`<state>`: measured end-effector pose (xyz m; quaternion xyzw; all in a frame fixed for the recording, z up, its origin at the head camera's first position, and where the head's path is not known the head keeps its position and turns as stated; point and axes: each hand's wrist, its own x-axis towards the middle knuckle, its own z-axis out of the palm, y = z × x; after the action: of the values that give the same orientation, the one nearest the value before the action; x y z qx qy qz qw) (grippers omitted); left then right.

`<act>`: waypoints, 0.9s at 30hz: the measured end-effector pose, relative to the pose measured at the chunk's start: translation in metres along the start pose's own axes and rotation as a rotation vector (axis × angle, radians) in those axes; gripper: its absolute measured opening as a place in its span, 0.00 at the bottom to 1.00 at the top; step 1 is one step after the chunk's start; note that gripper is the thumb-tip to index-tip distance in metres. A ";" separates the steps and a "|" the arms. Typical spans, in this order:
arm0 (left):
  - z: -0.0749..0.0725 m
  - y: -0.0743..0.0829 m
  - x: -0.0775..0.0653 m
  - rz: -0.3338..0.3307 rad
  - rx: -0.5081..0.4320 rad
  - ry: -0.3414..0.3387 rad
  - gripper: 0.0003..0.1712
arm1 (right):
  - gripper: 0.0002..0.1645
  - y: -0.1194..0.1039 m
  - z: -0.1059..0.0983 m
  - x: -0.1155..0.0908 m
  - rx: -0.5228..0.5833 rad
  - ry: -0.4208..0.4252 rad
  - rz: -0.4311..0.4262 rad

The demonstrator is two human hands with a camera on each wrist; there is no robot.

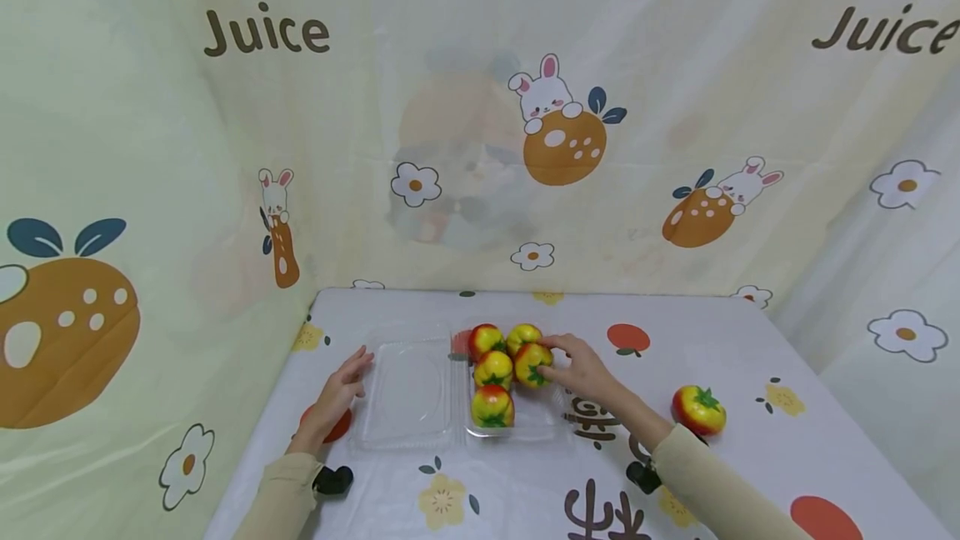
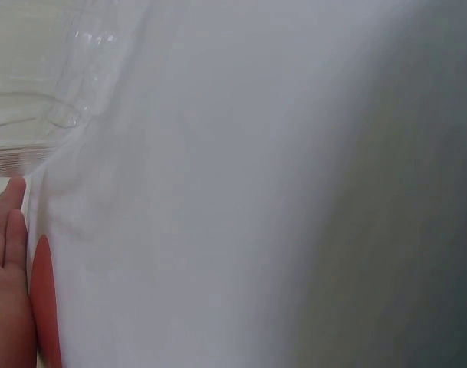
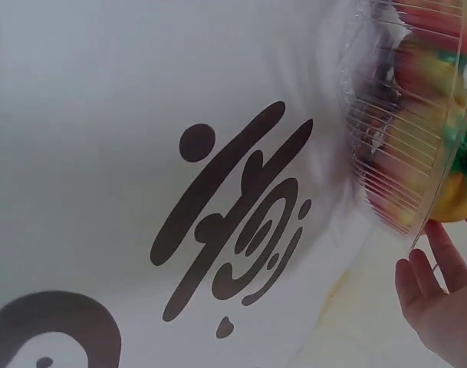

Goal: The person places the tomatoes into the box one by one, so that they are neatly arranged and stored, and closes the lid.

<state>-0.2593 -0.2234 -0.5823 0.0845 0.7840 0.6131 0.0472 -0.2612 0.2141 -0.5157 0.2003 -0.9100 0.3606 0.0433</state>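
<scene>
A clear plastic clamshell box (image 1: 540, 425) lies unfolded on the table, its lid (image 1: 408, 394) on the left. Several red-and-yellow fruits with green leafy tops, such as the front fruit (image 1: 492, 407), sit in the box's right half. My right hand (image 1: 585, 369) grips one more such fruit (image 1: 533, 365) at the right of the group, thumb and fingers on its right side. In the right wrist view this fruit (image 3: 457, 195) shows above the ribbed box wall (image 3: 406, 153). My left hand (image 1: 339, 394) holds nothing; its fingers extend beside the lid's left edge.
Another red-and-yellow fruit (image 1: 699, 410) rests on the table at the right, near my right forearm. A patterned white cloth (image 1: 442, 473) covers the table. Printed curtains (image 1: 465, 215) hang behind it and along both sides.
</scene>
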 end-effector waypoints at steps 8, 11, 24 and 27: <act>0.000 0.000 0.000 -0.002 0.016 -0.003 0.37 | 0.26 0.003 0.007 -0.001 -0.082 0.005 -0.045; 0.000 0.010 -0.003 -0.013 0.003 -0.020 0.37 | 0.26 0.003 0.008 -0.003 -0.104 0.008 -0.047; -0.001 0.001 0.000 0.021 0.017 0.009 0.38 | 0.27 0.009 -0.011 -0.007 0.043 0.079 -0.033; 0.000 0.001 -0.001 0.011 0.019 0.008 0.38 | 0.24 0.020 -0.024 -0.013 0.024 0.125 -0.012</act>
<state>-0.2583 -0.2237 -0.5816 0.0870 0.7895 0.6062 0.0400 -0.2584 0.2476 -0.5135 0.1830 -0.8998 0.3832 0.0999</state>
